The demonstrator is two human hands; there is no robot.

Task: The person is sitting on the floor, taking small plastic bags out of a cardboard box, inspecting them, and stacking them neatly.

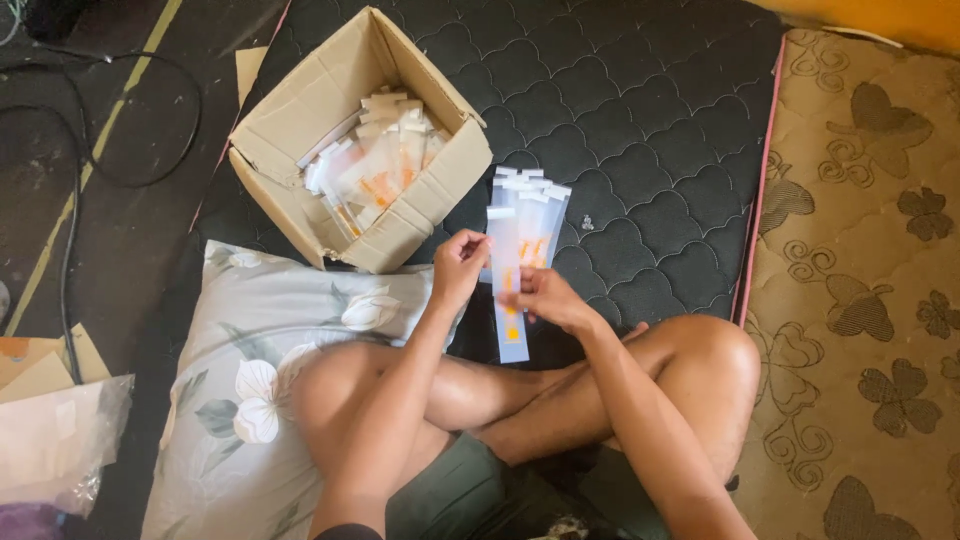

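A person sits cross-legged on a black quilted mattress (640, 90), bare knees spread to either side, and both hands meet in front of the shins. The left hand (458, 268) is curled, its fingertips pinched on the left edge of a long narrow clear plastic sleeve with an orange mark (508, 290). The right hand (545, 298) lies just beside it, fingers drawn together and gripping the same sleeve from the right, near its lower half. The sleeve stands roughly upright between the two hands, its lower end hanging past them toward the legs.

Directly behind the held sleeve, a fanned pile of similar clear sleeves with white top strips (532, 205) lies on the mattress, just beyond the fingers. Farther off to the left, well apart from the left hand, an open brown cardboard box (300, 110) sits tilted on the mattress, filled with more clear sleeves bearing orange marks (375, 165). A grey pillow with a white flower print (250, 340) lies under the person's left knee. A tan flowered mattress (870, 300) borders the black one on the right, and a black cable (90, 150) loops over the dark floor at the left.
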